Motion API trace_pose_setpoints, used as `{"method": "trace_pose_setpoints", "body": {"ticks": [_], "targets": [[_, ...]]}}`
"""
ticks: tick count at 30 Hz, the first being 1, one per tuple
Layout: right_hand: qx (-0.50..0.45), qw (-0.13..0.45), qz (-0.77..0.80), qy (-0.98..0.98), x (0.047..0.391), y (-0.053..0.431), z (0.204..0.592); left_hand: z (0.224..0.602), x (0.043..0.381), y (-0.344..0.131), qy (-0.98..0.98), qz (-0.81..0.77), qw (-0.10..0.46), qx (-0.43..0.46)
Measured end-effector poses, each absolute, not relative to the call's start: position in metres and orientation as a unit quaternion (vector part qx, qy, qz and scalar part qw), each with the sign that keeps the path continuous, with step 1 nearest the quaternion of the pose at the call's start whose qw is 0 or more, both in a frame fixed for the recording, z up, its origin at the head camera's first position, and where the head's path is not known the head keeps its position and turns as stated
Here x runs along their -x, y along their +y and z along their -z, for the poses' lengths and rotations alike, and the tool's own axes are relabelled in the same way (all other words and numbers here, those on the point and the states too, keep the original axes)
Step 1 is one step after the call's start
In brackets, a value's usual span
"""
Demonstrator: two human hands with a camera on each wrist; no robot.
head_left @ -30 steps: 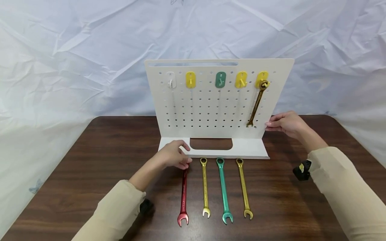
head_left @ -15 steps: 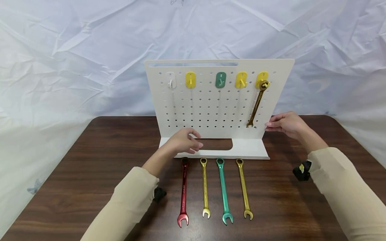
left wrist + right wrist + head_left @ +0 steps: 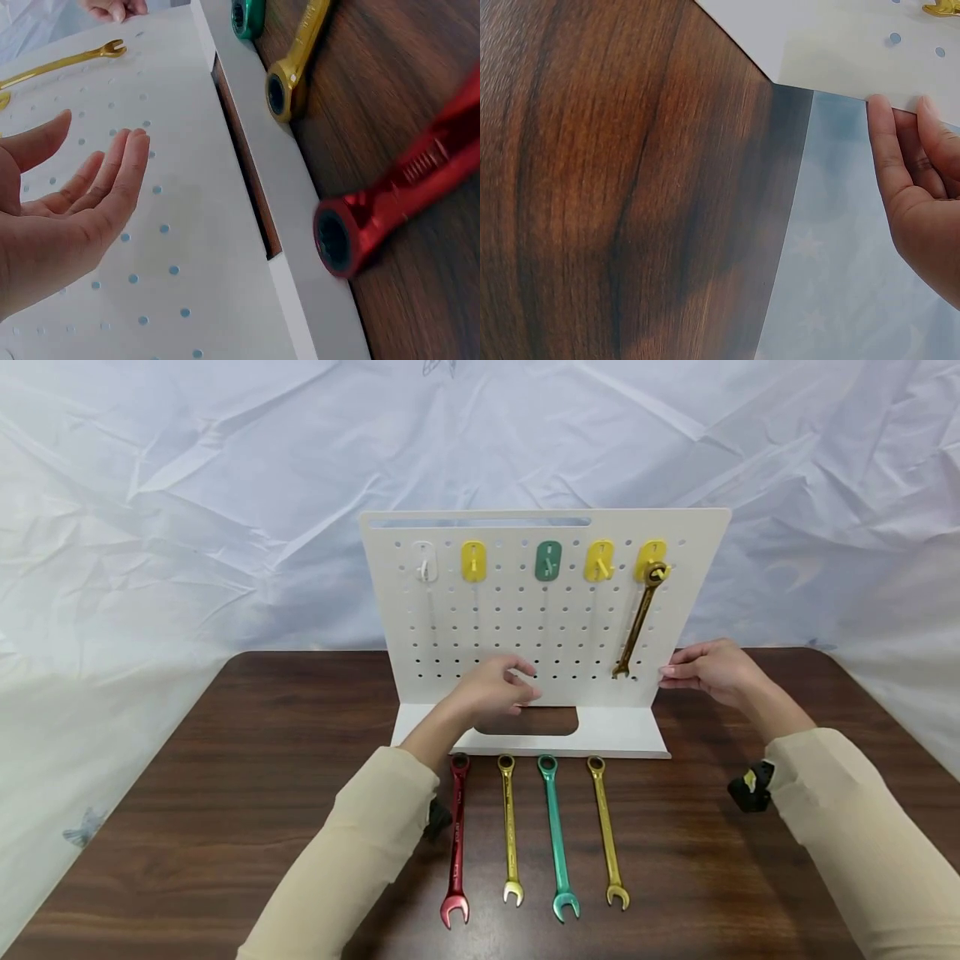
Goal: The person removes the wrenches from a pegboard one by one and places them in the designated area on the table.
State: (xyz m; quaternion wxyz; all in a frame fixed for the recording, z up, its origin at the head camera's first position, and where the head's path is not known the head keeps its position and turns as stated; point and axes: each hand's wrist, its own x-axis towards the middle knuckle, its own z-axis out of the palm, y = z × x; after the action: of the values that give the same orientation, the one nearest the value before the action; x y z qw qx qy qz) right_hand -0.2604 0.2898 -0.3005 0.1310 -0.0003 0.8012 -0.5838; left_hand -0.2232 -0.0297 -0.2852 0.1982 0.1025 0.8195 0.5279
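My left hand (image 3: 495, 687), its fingers relaxed and holding nothing, hovers in front of the lower part of the white pegboard (image 3: 517, 610). In the left wrist view its fingers stand apart from the perforated face. At the far side my right hand (image 3: 712, 667) pinches the pegboard's right edge. A gold combination wrench (image 3: 637, 620) hangs by its ring end from the rightmost yellow hook (image 3: 649, 553). On the table before the board lie a red wrench (image 3: 457, 843), a yellow wrench (image 3: 510, 827), a green wrench (image 3: 557, 835) and another yellow wrench (image 3: 608, 831).
Along the board's top are a white hook (image 3: 424, 562), a yellow hook (image 3: 473, 561), a green hook (image 3: 548, 561) and another yellow hook (image 3: 599, 560). The board's base (image 3: 622, 731) sits on the dark wooden table (image 3: 225, 793). A white sheet (image 3: 225, 485) hangs behind.
My left hand has moved from the red wrench's ring end up and to the right, across the base to the board's lower face. The right hand and the wrenches stay in place.
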Motion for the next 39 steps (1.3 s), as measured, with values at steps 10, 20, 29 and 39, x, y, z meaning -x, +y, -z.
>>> {"method": "trace_pose_setpoints", "body": {"ticks": [10,20,29,39], "targets": [[0.006,0.124,0.563,0.817,0.258,0.29,0.301,0.277,0.23,0.0,0.804,-0.547,0.179,-0.146],[0.003,0.121,0.56,0.82,0.258,0.289,0.3,0.272,0.232,0.027,0.816,-0.533,0.138,-0.177],[-0.002,0.124,0.573,0.81,0.257,0.29,0.299,0.267,0.234,0.047,0.808,-0.539,0.121,-0.204],[-0.005,0.125,0.567,0.814,0.258,0.289,0.299,0.265,0.233,0.061,0.812,-0.533,0.12,-0.207]]}}
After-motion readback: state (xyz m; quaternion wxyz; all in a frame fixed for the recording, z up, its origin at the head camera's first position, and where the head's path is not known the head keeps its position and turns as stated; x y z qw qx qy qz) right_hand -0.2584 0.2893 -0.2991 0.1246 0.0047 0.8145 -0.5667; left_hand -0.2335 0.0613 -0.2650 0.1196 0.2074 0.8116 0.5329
